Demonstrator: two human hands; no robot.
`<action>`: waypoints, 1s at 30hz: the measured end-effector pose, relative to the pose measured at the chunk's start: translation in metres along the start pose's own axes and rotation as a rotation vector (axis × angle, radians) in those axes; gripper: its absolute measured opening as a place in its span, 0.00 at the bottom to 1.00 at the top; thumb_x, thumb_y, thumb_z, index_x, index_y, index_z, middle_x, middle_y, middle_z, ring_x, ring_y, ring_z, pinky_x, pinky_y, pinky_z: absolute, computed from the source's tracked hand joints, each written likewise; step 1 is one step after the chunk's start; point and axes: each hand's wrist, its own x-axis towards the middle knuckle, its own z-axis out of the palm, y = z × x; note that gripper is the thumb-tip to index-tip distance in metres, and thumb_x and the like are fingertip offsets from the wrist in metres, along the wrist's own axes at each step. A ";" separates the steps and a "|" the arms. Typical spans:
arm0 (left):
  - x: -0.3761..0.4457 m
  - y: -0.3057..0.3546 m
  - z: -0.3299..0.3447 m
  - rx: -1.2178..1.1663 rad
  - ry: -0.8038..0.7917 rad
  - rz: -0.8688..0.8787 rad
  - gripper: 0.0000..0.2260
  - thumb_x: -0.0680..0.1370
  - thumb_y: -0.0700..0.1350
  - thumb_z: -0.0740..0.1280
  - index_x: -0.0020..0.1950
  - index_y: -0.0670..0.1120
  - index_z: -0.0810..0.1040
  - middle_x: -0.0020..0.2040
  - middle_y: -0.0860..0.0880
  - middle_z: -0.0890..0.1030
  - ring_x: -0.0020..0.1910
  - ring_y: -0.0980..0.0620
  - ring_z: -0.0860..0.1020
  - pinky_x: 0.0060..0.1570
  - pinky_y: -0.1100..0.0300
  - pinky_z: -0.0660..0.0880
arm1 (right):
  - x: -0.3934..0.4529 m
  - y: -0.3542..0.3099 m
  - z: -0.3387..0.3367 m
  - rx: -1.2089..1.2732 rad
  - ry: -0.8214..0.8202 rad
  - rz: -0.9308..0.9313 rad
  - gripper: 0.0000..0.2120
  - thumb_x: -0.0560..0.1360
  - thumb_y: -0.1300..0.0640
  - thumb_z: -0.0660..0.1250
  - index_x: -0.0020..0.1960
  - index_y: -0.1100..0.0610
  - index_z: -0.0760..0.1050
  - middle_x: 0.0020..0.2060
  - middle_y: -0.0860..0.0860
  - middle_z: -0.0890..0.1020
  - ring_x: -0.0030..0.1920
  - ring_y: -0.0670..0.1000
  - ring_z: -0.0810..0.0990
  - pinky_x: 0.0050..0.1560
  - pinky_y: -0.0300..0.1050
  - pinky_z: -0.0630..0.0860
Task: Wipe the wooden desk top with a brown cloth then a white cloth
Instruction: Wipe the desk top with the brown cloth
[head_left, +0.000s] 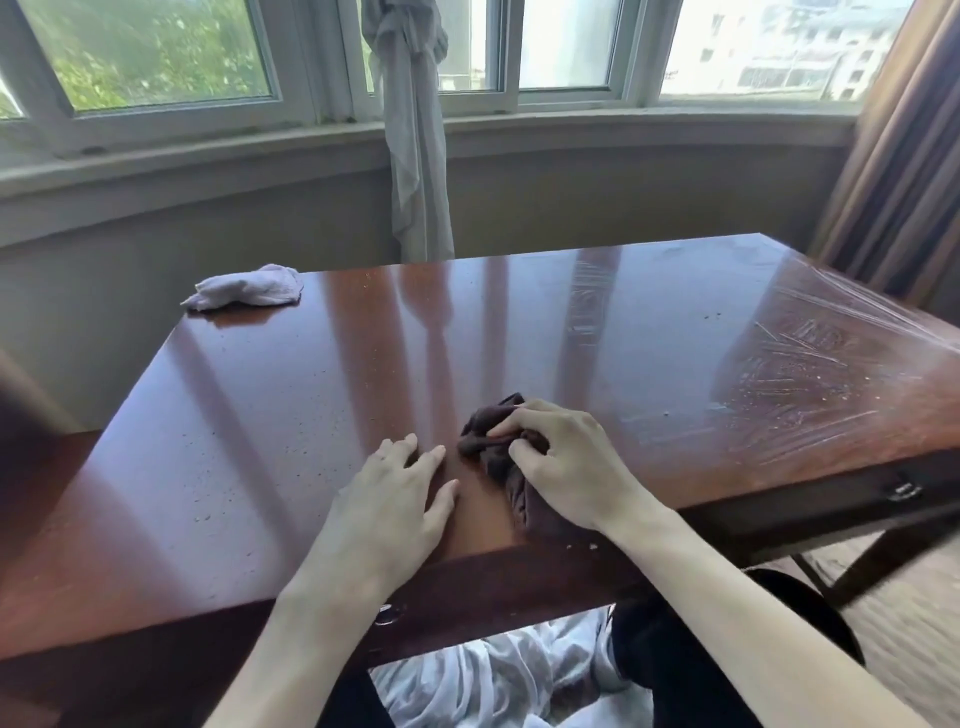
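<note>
Gripping the crumpled, dark brown cloth (498, 447), the right hand (561, 467) hides its middle; left hand (400, 499) lies flat, relaxed on the glossy surface (260, 405); white cloth (244, 293) bunched at ten o'clock.

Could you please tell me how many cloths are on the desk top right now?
2. The brown cloth is near the front edge, held in the right hand; the white cloth lies at the far left corner.

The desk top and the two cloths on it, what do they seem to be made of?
The desk top looks like reddish-brown wood with a glossy varnish: it mirrors the window frames. Its right end seems covered by clear plastic film, wrinkled and shiny. The brown cloth under the right hand and the white cloth look like soft, matte fabric, bunched in folds.
</note>
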 end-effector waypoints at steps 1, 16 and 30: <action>0.000 0.001 0.002 0.017 -0.003 0.002 0.25 0.83 0.61 0.55 0.79 0.56 0.63 0.79 0.51 0.62 0.78 0.51 0.60 0.72 0.51 0.67 | 0.008 0.008 -0.005 0.014 0.003 0.016 0.12 0.73 0.54 0.64 0.51 0.44 0.84 0.51 0.39 0.84 0.54 0.44 0.81 0.59 0.46 0.76; 0.053 0.012 -0.009 -0.050 -0.014 0.033 0.21 0.83 0.54 0.59 0.76 0.52 0.70 0.77 0.45 0.63 0.74 0.42 0.64 0.76 0.45 0.59 | 0.062 0.047 -0.042 -0.095 -0.120 0.042 0.17 0.72 0.57 0.66 0.57 0.46 0.84 0.54 0.41 0.83 0.57 0.44 0.80 0.63 0.45 0.74; 0.220 -0.015 0.003 0.131 -0.137 -0.045 0.38 0.71 0.77 0.38 0.79 0.65 0.54 0.81 0.42 0.57 0.75 0.30 0.61 0.73 0.34 0.60 | 0.146 0.077 -0.005 -0.162 0.139 0.218 0.12 0.73 0.50 0.64 0.52 0.44 0.83 0.54 0.44 0.84 0.57 0.54 0.81 0.59 0.49 0.76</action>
